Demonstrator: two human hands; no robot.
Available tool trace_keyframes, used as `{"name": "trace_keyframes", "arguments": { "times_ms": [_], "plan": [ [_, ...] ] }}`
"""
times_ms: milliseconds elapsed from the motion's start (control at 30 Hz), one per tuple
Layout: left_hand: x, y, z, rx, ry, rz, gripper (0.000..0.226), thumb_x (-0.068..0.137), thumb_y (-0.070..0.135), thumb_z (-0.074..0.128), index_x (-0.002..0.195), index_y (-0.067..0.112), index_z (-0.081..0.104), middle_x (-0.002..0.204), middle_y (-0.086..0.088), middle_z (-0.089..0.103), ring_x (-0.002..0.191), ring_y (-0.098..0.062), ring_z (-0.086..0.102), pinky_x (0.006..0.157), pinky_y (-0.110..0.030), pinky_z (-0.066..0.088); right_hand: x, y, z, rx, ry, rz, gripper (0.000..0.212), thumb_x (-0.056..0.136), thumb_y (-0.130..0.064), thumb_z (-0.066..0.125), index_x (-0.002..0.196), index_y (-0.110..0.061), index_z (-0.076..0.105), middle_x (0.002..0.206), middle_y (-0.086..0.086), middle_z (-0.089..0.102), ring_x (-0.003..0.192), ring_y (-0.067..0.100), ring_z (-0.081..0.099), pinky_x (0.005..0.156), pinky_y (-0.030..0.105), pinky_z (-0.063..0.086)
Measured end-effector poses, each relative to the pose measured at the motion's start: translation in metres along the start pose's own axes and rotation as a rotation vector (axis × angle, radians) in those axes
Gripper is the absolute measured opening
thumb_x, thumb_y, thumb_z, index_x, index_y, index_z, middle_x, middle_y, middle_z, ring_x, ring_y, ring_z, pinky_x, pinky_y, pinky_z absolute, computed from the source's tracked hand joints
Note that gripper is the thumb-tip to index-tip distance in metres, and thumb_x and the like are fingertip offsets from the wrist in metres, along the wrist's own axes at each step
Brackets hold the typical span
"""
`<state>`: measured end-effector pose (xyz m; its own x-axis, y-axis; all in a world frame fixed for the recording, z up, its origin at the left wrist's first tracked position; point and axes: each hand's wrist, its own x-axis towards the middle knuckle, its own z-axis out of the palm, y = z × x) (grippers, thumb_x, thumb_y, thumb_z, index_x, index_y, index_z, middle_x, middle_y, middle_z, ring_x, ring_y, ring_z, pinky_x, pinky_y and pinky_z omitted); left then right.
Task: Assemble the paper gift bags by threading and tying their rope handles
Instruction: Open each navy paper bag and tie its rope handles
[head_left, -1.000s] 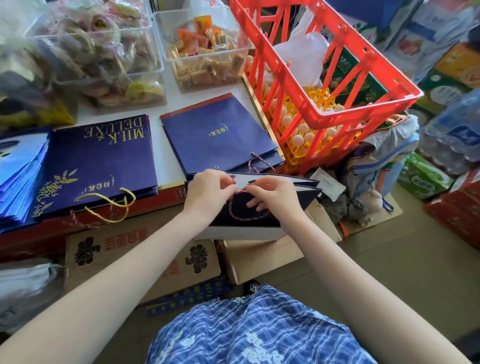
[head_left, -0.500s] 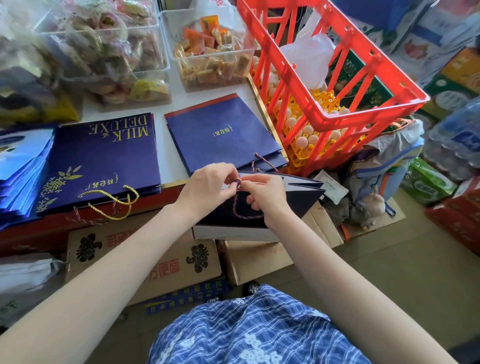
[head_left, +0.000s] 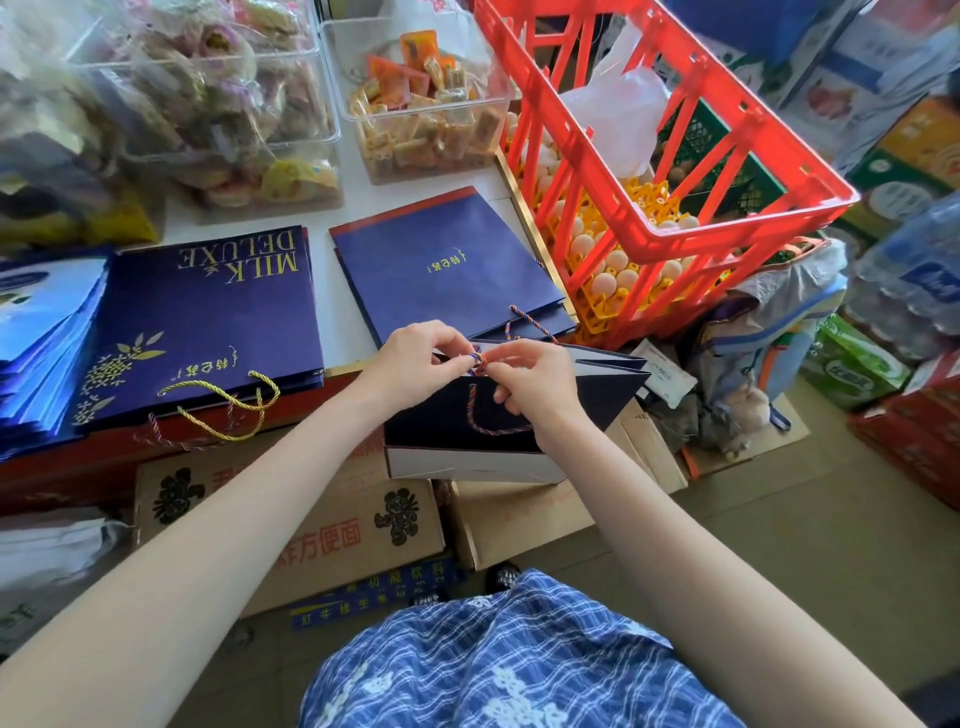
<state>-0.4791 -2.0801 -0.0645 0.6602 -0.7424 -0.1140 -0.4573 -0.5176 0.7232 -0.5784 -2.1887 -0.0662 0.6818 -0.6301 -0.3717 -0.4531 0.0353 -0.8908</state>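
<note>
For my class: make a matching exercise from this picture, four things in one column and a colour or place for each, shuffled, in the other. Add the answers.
Things
1. crate
2. rope handle pinched by both hands
3. MILK DELUXE bag
4. clear tub of orange snack packets

Descriptions
A. lying flat, with a gold cord
B. red plastic, with trays of eggs inside
C. at the back of the table, left of the crate
D. multicoloured twist, on the open navy bag

Pairs: 1-B, 2-D, 3-A, 4-C
</note>
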Motion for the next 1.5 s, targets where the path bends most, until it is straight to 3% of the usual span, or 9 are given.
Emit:
{"name": "trace_keyframes", "arguments": {
  "times_ms": [300,500,733,933,1067,1200,1333,1400,1500],
  "plan": [
    [0.005,-0.004,-0.003,-0.067,-0.059,0.023,0.005,0.082,0.018,0.071,0.085,0.018,0.073,0.096,0.001,0.064,0.071,-0.004,0.052,0.069,-0.017,0.038,0.003,-0.003,-0.011,0.045,-0.203,0.008,0.019,0.091,0.002,0.053,0.098,-0.007,0.068,0.07,0.014,0.056,0.046,0.009,0.044,0.04,0.016,0.031],
    [0.006,-0.004,0.007,-0.016,0.047,0.0,0.013,0.079,0.023,0.073,0.087,0.014,0.072,0.098,-0.002,0.065,0.096,-0.016,0.058,0.083,-0.028,0.044,0.001,-0.003,-0.013,0.057,-0.319,-0.023,0.017,0.087,-0.003,0.062,0.1,-0.012,0.067,0.07,0.004,0.059,0.051,0.006,0.045,0.046,0.017,0.036],
    [0.003,-0.002,0.012,0.027,0.116,0.048,0.01,0.082,0.023,0.07,0.089,0.015,0.07,0.094,0.002,0.063,0.095,-0.015,0.055,0.078,-0.024,0.04,0.003,0.0,-0.01,0.227,-0.225,0.051,0.013,0.088,-0.013,0.064,0.1,-0.008,0.068,0.078,0.004,0.066,0.051,0.007,0.046,0.046,0.017,0.037],
    [-0.028,-0.009,0.018,0.202,0.411,0.276,0.005,0.083,0.015,0.067,0.088,0.013,0.065,0.085,0.001,0.061,0.071,-0.01,0.056,0.064,-0.026,0.049,0.009,-0.001,-0.014,0.275,-0.181,0.098,0.005,0.085,-0.009,0.067,0.088,-0.013,0.068,0.076,0.003,0.064,0.05,0.007,0.047,0.046,0.017,0.037],
    [-0.032,-0.012,0.04,0.146,0.204,-0.127,0.024,0.084,0.038,0.065,0.097,0.018,0.069,0.089,0.005,0.068,0.078,-0.011,0.059,0.067,-0.025,0.044,0.011,-0.001,-0.012,0.259,-0.19,0.113,0.015,0.085,-0.005,0.066,0.101,-0.005,0.065,0.078,0.004,0.062,0.044,0.005,0.047,0.042,0.015,0.035],
    [-0.008,0.007,0.054,-0.127,0.287,-0.459,0.028,0.084,0.042,0.065,0.085,0.015,0.072,0.074,0.002,0.064,0.07,-0.014,0.054,0.053,-0.024,0.032,0.013,-0.003,-0.012,0.246,-0.197,0.143,0.019,0.086,-0.004,0.065,0.104,-0.004,0.064,0.08,0.006,0.062,0.041,0.004,0.048,0.04,0.014,0.034],
    [-0.002,0.004,0.062,-0.259,0.299,-0.361,0.02,0.085,0.033,0.066,0.077,0.015,0.068,0.086,-0.005,0.059,0.091,-0.024,0.056,0.065,-0.026,0.037,0.018,-0.004,-0.016,0.172,-0.166,0.056,0.017,0.085,-0.002,0.065,0.101,-0.007,0.064,0.083,0.004,0.062,0.043,0.003,0.053,0.041,0.015,0.035],
    [-0.007,-0.002,0.057,-0.249,0.26,-0.276,0.017,0.084,0.027,0.067,0.072,0.015,0.065,0.098,-0.004,0.049,0.105,-0.022,0.048,0.082,-0.024,0.034,0.021,-0.002,-0.019,0.081,-0.158,-0.046,0.019,0.084,-0.001,0.065,0.101,-0.011,0.064,0.094,0.003,0.063,0.047,0.004,0.058,0.041,0.016,0.034],
    [-0.016,-0.013,0.046,-0.267,0.171,-0.222,0.017,0.083,0.022,0.068,0.07,0.013,0.064,0.111,0.0,0.046,0.113,-0.016,0.047,0.088,-0.021,0.036,0.024,0.01,-0.02,-0.052,-0.19,-0.109,0.026,0.083,-0.002,0.066,0.104,-0.016,0.062,0.105,0.001,0.064,0.058,0.013,0.065,0.04,0.017,0.033]
  ]
}}
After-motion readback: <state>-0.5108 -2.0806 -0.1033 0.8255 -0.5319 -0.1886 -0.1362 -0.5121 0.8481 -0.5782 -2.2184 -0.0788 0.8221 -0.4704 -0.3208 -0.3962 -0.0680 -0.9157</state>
